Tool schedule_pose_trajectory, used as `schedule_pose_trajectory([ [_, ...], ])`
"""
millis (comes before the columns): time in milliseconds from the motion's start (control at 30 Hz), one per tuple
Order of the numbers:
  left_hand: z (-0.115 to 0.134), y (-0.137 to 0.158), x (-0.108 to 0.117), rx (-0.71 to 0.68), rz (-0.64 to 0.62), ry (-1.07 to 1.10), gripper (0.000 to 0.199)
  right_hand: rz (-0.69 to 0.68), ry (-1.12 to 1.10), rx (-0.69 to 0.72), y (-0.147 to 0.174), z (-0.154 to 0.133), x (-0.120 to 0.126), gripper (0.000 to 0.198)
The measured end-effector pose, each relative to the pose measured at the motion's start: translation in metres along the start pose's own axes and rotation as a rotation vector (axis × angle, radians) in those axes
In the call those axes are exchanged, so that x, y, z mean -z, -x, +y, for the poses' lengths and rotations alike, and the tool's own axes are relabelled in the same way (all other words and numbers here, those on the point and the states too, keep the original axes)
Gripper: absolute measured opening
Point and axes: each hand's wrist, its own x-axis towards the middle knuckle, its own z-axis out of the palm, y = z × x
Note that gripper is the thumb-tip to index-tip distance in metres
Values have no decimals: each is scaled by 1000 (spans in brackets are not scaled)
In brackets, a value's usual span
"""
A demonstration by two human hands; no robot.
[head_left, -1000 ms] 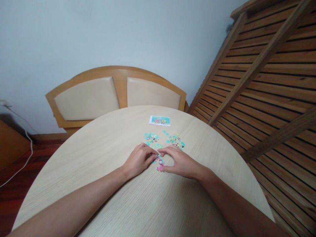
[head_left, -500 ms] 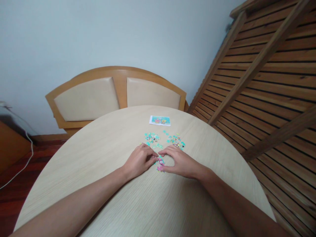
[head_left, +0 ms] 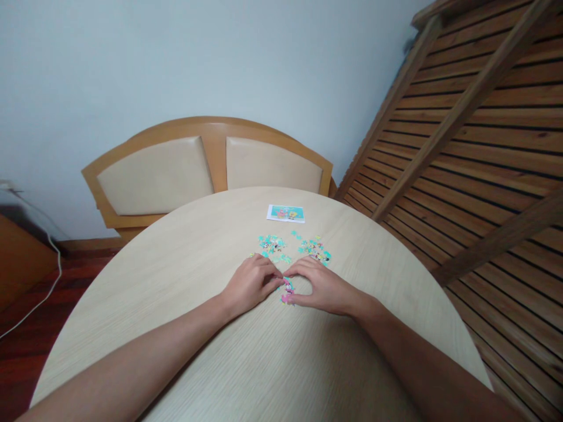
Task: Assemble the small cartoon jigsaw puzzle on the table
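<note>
A small joined section of jigsaw puzzle pieces (head_left: 288, 289), pink with a cartoon face and bits of turquoise, lies on the table between my hands. My left hand (head_left: 251, 283) reaches its left edge, index finger and thumb drawn close together against it; the fingertips hide that edge. Around the section's right side curves my right hand (head_left: 324, 287), index fingertip at its top and thumb at its bottom. Just beyond my fingers are two loose heaps of puzzle pieces, a left heap (head_left: 271, 243) and a right heap (head_left: 315, 248), mostly turquoise with some yellow.
Farther back on the round wooden table (head_left: 185, 234) lies a picture card (head_left: 285, 214) with pink and yellow cartoon figures. A padded wooden headboard (head_left: 215, 158) stands behind the table. Wooden slats (head_left: 475, 146) lean at the right, and a white cable (head_left: 55, 275) hangs at the left.
Both hands stay at the joined section with hardly any movement. My left fingertips have shifted very slightly; the view itself has moved a little.
</note>
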Motion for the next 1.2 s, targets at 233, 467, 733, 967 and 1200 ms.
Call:
schedule_pose_trajectory([
  [233,0,1,2,-24,-10,-40,17,-19,38,42,0,0,2,35],
  [467,-1,2,4,18,-27,-67,21,-49,158,79,1,-5,7,34],
  [733,-3,4,17,-13,-112,-79,23,-40,240,122,2,-8,12,35],
  [967,-7,3,30,-80,-207,-66,24,-31,218,99,2,-5,10,35],
  [1200,-6,1,30,-106,-242,-10,11,-51,193,85,1,-4,9,38],
])
